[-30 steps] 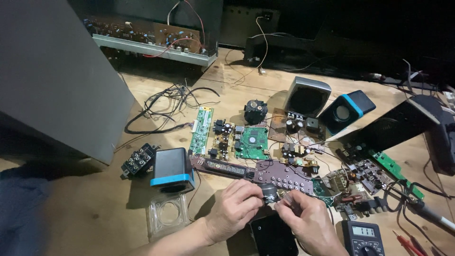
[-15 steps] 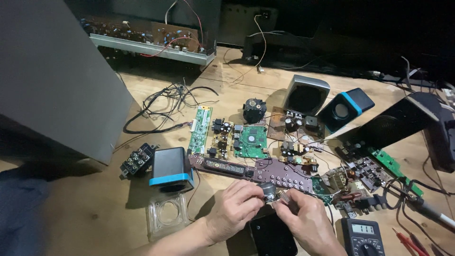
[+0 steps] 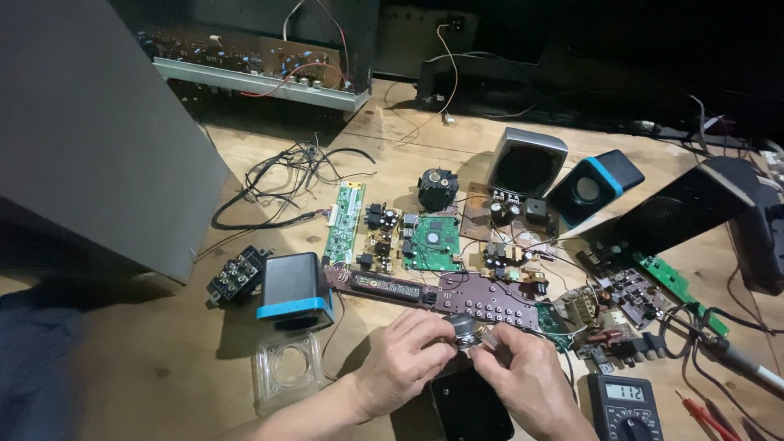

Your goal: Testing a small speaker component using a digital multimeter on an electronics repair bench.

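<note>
1. Both hands are low in the middle of my view. The left hand point(image 3: 404, 371) and right hand point(image 3: 527, 384) meet over a small round metal part point(image 3: 464, 331), and the fingertips of both are pinched shut on it.
2. That part sits just in front of the long brown board point(image 3: 457, 296) with its rows of buttons, held a little above the table point(image 3: 163, 384). I can't tell whether it touches the board.
3. Something clear and shiny pokes out of the part on the right-hand side. Too blurry to say what.
4. Under the wrists lies a flat black slab point(image 3: 469, 408), and the multimeter point(image 3: 625, 406) is just right of it with its screen lit.
5. Left of the hands: a small speaker point(image 3: 294, 290) with a blue band, face down, and a clear plastic square point(image 3: 286, 371) right in front of it.
6. Further back is a green board point(image 3: 431, 243), a narrow green strip board point(image 3: 345, 222), a tangle of black wires point(image 3: 298, 175), plus a grey speaker point(image 3: 527, 163) and a blue-trimmed one point(image 3: 594, 186).
7. A big grey panel point(image 3: 90, 139) fills the left side.
</note>
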